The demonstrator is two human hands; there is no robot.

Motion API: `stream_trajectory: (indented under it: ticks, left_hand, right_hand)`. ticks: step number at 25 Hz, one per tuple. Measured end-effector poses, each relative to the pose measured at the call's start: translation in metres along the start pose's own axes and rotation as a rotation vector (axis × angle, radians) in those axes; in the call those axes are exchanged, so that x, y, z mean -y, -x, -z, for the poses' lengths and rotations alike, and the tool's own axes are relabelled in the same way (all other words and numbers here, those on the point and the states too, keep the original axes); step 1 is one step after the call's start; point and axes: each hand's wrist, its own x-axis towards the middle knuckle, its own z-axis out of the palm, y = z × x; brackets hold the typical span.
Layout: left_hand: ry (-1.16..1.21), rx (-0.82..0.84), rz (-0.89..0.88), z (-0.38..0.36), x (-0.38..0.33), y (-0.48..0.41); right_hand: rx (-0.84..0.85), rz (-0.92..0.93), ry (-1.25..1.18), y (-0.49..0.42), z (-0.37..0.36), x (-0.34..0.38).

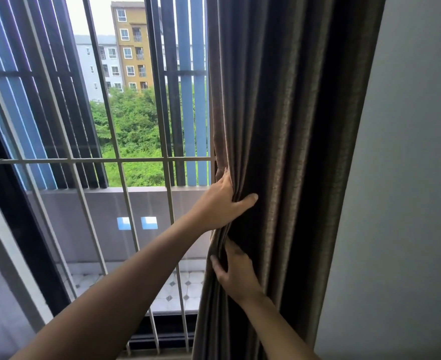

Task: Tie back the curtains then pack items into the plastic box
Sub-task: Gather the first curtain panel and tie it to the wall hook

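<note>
At three o'clock of the window (136, 113), the curtain (292, 113) is seemingly being gathered for tying: left hand (222, 203) fingers (226, 179) curled round its edge folds, right hand (236, 276) at six o'clock pinching more pleats.

— What's beyond the grille (120, 160)?
— Green trees (136, 131), with a yellow building (133, 48) behind them.
— And lower down?
— Patterned tiles (185, 284) on the balcony floor. A grey wall (409, 178) stands at right.

No text, label, brand, number or sign can be read, neither on the curtain (292, 126) nor on the buildings (133, 48) outside.
</note>
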Motion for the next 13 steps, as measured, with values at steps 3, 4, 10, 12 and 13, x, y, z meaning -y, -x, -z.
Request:
stream_trajectory:
  ticks: [3,4,10,12,13]
  left_hand:
    - [-0.001,-0.141,0.083,-0.005,-0.003,-0.004]
    - [-0.041,-0.172,0.104,-0.004,-0.007,-0.008]
    - [-0.494,-0.118,0.208,-0.003,-0.029,-0.015]
    - [-0.494,-0.059,0.211,0.003,-0.026,-0.013]
    - [-0.492,-0.029,0.215,0.008,-0.022,-0.013]
  right_hand:
    - [-0.147,-0.037,0.056,0.006,-0.011,0.007]
    - [-0.206,-0.048,0.055,0.006,-0.016,0.009]
    - [-0.369,-0.027,0.160,0.028,-0.014,0.002]
    - [-0.490,0.062,0.231,0.033,-0.004,0.003]
    - [-0.589,0.073,0.241,0.031,0.006,0.006]
